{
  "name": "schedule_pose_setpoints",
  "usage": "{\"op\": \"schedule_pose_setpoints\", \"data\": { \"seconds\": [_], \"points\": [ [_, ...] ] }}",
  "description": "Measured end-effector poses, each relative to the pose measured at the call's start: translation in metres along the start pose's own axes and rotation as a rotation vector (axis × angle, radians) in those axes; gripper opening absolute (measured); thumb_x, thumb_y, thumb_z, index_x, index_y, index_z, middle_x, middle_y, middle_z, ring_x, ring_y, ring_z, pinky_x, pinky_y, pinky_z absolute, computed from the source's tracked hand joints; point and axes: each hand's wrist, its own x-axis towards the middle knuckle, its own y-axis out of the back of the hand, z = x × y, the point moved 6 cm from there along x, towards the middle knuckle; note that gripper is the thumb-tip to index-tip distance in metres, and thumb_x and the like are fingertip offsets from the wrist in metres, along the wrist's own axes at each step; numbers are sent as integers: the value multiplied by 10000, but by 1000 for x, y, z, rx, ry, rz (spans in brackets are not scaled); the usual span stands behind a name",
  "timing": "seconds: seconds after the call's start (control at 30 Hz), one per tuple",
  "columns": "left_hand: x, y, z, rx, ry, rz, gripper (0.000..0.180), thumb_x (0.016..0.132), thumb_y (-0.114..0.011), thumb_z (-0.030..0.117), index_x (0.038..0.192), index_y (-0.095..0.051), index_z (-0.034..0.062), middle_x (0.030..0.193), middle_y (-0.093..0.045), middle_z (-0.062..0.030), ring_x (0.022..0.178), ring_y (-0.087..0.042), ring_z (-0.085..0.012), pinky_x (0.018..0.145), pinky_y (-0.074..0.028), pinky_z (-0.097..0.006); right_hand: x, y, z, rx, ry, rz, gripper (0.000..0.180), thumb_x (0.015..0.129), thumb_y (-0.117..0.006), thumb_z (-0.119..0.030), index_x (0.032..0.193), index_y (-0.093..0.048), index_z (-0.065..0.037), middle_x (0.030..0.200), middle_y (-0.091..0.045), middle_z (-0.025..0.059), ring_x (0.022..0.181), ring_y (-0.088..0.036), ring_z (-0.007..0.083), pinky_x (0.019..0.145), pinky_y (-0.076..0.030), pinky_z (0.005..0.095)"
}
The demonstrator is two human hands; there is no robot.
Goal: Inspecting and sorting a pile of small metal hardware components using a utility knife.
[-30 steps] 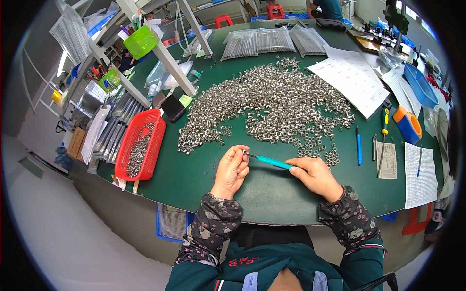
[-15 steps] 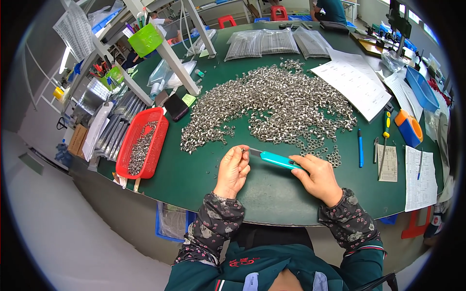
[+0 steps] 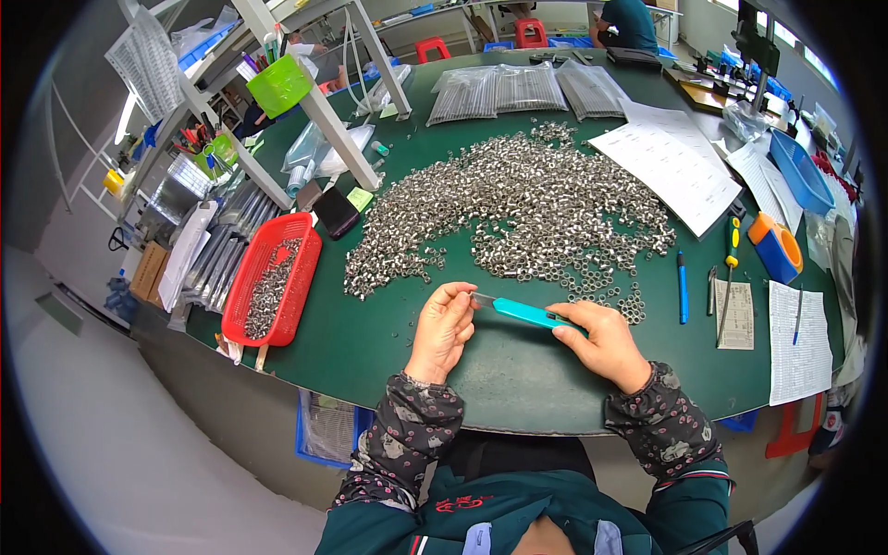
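Observation:
My right hand (image 3: 599, 344) is wrapped round the turquoise handle of a utility knife (image 3: 525, 312). Its bare blade (image 3: 483, 300) points left, with the tip right at the fingertips of my left hand (image 3: 442, 335). Thumb and forefinger of that left hand pinch what looks like a small metal ring, mostly hidden by the fingers. Both hands are raised over the near part of the green table (image 3: 518, 393). Just beyond them spreads a large pile of small shiny metal rings (image 3: 555, 208), with several loose ones at its near right edge.
To the left stands a red basket (image 3: 302, 277) part-filled with small metal pieces. A phone (image 3: 335, 211) lies behind it. On the right are a blue pen (image 3: 683, 289), a screwdriver (image 3: 733, 242), an orange-and-blue tape dispenser (image 3: 775, 248) and paper sheets (image 3: 666, 171). Bagged tubes (image 3: 527, 88) lie at the back.
The knife blade has turned, showing its flat side more broadly, and its tip stays at my left fingertips. My left fingers now cover the small piece more. The view has shifted slightly.

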Motion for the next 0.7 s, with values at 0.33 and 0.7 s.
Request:
{"op": "schedule_pose_setpoints", "data": {
  "seconds": [0.33, 0.7],
  "points": [
    [0, -4, 1, 21, -10, -76, 117, 865, -506, 60, 982, -504, 55, 857, -558, -2, 461, -298, -10, 381, -214, -150, 1, 1, 2, 3, -14, -22, 234, 786, -564, -237, 968, -606, -95, 762, -589, 108, 715, -573, 291, 615, -448, 375],
    [-2, 3, -1, 228, -3, 1, 101, 872, -507, 80, 949, -543, 27, 752, -485, 16, 455, -284, -12, 383, -209, -150, -1, 5, 2, -53, 10, -62, 245, 747, -604, -216, 949, -610, -77, 777, -584, 107, 718, -567, 289, 621, -450, 365]
  ]
}}
